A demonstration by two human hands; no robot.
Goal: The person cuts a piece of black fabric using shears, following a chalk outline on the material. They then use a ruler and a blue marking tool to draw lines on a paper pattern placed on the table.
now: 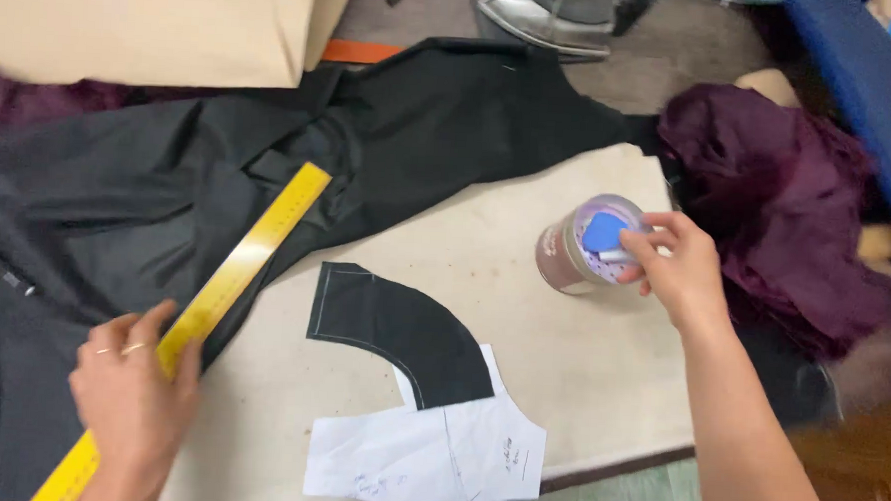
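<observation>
The left hand [131, 392] lies flat on a yellow ruler [208, 305], fingers spread narrow over its lower part and pinning it to black cloth [168, 188] at about 8 o'clock in the view. The ruler's long axis runs from 7 o'clock up toward 1 o'clock; its upper end points at the middle of the cloth, its lower end leaves the bottom edge of the frame.

The right hand [673, 265] is at 3 o'clock, fingertips pinched on a blue chalk [602, 230] at the mouth of a small tin [578, 244] that stands tilted toward the viewer on the table [581, 367]. Whether the chalk is clear of the tin cannot be told.

Risks, as a judgement:
1. The tin could tip, since the pinch pulls at its rim and nothing steadies its base (it stands near the table's far right corner, just beside the purple cloth [788, 205]).
2. The ruler could pivot, because only 1 hand presses it, low down, while its upper part rides over folds.
3. The chalk could slip from so light a pinch and fall on the table.

A curved black piece [402, 329] overlaps a white paper pattern [437, 451] at 6 o'clock, well apart from both hands. An iron [551, 15] sits at 12 o'clock.
</observation>
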